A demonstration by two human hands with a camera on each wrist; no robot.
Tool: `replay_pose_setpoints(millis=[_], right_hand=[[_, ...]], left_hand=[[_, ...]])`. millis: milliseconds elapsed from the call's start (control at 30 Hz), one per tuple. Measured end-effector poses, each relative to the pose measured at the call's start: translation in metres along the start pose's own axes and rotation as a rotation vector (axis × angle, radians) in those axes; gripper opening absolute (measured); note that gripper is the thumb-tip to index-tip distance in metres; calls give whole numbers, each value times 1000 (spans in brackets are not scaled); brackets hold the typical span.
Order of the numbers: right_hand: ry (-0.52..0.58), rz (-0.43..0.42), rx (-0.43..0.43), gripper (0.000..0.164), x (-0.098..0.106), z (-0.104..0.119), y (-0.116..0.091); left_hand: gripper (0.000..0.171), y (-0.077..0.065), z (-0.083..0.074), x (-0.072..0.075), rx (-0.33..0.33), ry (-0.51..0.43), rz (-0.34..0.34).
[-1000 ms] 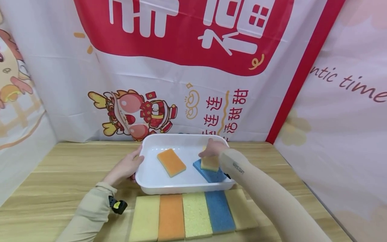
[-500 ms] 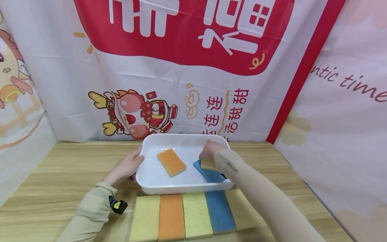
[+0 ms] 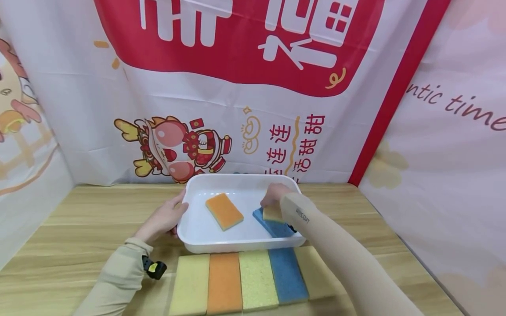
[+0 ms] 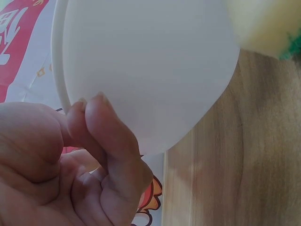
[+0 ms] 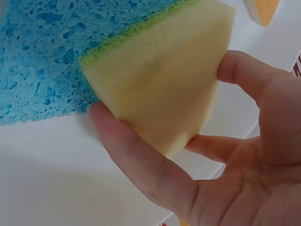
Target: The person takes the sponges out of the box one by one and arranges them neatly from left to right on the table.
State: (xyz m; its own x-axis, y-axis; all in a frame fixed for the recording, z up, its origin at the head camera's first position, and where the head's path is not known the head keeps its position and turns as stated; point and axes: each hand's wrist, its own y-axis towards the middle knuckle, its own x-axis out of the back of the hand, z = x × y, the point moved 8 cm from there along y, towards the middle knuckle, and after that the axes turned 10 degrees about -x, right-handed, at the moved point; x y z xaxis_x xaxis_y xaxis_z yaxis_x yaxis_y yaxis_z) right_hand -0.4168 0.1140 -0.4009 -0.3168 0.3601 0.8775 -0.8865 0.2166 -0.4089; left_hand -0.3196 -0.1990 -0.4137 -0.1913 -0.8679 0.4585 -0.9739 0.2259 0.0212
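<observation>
A white plastic tray (image 3: 237, 248) stands on the wooden table, and my left hand (image 3: 166, 217) grips its left end. In the left wrist view the curled fingers (image 4: 110, 129) press against the tray's wall. Inside the tray at the right, my right hand (image 3: 275, 195) pinches a yellow sponge (image 5: 160, 89) by its edges. The sponge has a thin green scouring layer, which faces a porous blue sponge (image 5: 42, 61) lying on the tray floor. An orange-topped sponge (image 3: 224, 211) lies apart in the tray's left half.
Along the tray's front side lies a row of sponges: yellow (image 3: 191, 283), orange (image 3: 224, 283), pale yellow (image 3: 258, 281), blue (image 3: 288, 276) and tan (image 3: 316, 274). My right forearm passes over the tan one. A printed cloth (image 3: 237, 109) hangs behind the tray.
My right wrist and forearm have shifted slightly left, so they cover more of the yellow sponge in the head view. My left hand and the tray have stayed put.
</observation>
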Motion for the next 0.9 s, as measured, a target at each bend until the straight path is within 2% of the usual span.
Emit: replay_pose_setpoints(millis=[500,733,900], right_hand=[[-2,-8,50,26,2,6,-9],[107,6,-20,29,-2,2,-6],[95,0,-10,29,-1,1,-4]], left_hand=[[59,-1,-1,0,6,5,-1],[59,-1,1,0,1,5,-8],[59,0,0,1,-11,2,-6]])
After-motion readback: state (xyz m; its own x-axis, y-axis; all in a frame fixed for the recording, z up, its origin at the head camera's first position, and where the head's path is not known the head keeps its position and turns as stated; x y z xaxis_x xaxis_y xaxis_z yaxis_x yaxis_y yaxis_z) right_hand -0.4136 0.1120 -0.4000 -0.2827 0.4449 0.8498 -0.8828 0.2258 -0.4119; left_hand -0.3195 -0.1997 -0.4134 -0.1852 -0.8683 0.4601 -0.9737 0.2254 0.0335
